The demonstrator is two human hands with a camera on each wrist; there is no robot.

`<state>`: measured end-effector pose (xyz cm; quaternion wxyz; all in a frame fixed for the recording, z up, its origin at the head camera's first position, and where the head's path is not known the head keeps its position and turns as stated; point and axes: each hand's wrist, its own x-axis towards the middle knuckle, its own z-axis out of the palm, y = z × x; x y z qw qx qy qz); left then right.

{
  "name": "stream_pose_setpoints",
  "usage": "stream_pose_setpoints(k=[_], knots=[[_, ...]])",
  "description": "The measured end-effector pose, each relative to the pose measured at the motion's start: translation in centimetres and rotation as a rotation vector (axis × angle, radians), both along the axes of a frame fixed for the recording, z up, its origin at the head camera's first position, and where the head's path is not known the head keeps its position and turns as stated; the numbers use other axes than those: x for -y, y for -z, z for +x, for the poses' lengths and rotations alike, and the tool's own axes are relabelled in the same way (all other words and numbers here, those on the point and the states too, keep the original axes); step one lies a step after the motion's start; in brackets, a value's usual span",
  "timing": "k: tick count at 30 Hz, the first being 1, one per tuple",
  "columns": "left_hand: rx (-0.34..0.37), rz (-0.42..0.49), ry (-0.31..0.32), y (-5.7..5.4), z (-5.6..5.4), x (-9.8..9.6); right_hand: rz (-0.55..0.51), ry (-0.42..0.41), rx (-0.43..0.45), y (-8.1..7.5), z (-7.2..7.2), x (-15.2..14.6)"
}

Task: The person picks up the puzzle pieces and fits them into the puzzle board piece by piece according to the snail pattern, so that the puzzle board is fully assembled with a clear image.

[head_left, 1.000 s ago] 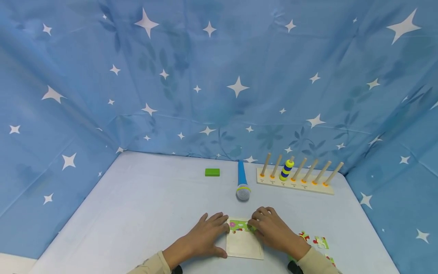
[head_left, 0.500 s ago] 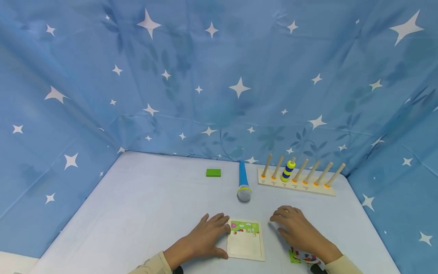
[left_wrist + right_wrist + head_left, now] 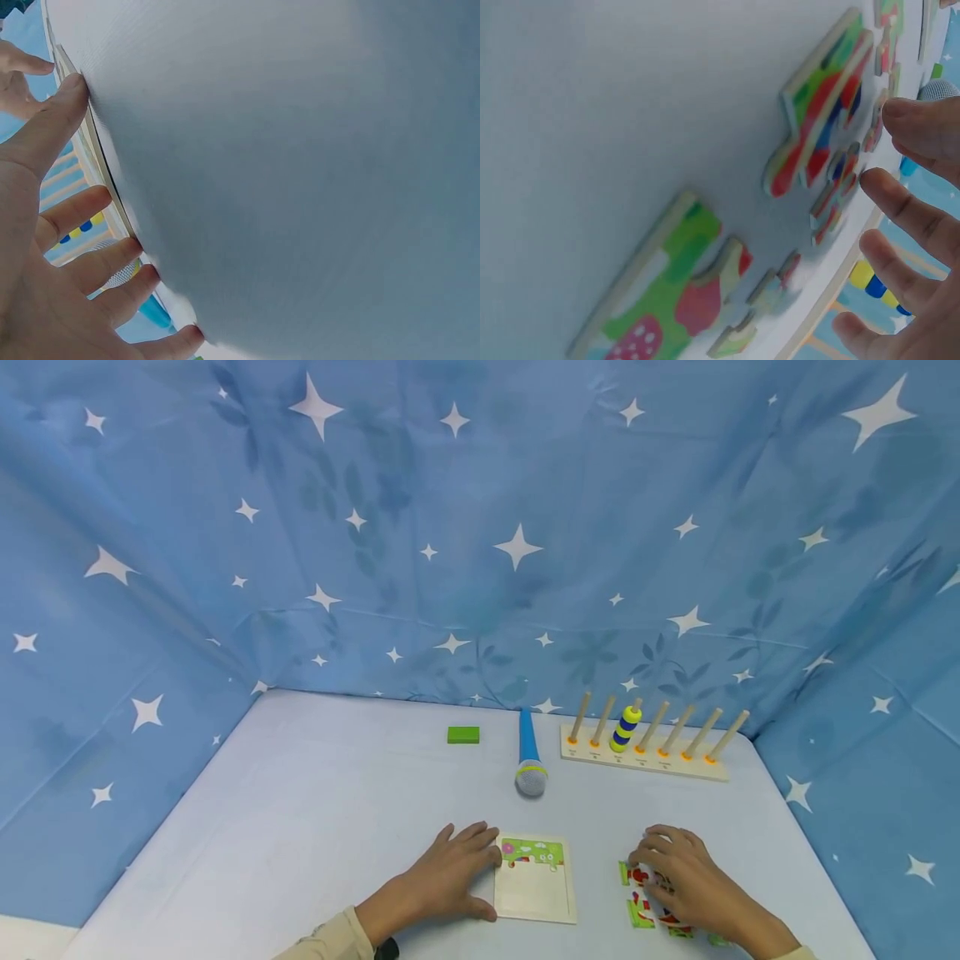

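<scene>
A shallow wooden puzzle tray (image 3: 534, 898) lies on the white table, with joined jigsaw pieces (image 3: 534, 850) along its far side and bare wood below them. My left hand (image 3: 453, 878) rests at its left edge, fingers spread; the left wrist view has the thumb (image 3: 69, 101) and fingertips along that edge. To the right, my right hand (image 3: 697, 885) hovers over loose jigsaw pieces (image 3: 641, 913) and hides some of them. In the right wrist view its fingers are apart with nothing between them, close to several red, green and blue pieces (image 3: 821, 112).
Beyond the tray lies a blue toy microphone (image 3: 531, 777) with a grey head. A green block (image 3: 463, 736) is left of it. At the back right stands a wooden peg board (image 3: 637, 761), yellow and blue beads (image 3: 625, 729) on one peg. A blue star-patterned curtain (image 3: 390, 568) surrounds the table.
My right hand has left the joined pieces in the tray and moved right, over the loose jigsaw pieces. The left hand stays at the tray's left edge.
</scene>
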<state>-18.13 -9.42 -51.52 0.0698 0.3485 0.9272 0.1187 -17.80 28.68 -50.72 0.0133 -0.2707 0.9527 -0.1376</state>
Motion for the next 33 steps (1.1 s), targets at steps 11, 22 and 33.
stream_pose_setpoints(k=[11,22,33], knots=[[-0.003,0.016,0.003,0.0,0.0,0.1,0.048,-0.017,-0.011,0.2,-0.3,0.6],[-0.009,0.010,0.002,0.2,0.0,0.1,0.064,-0.065,-0.095,0.5,-0.6,1.1],[-0.011,0.025,0.007,0.2,-0.1,0.3,-0.001,-0.233,-0.226,-0.7,-1.1,8.0]])
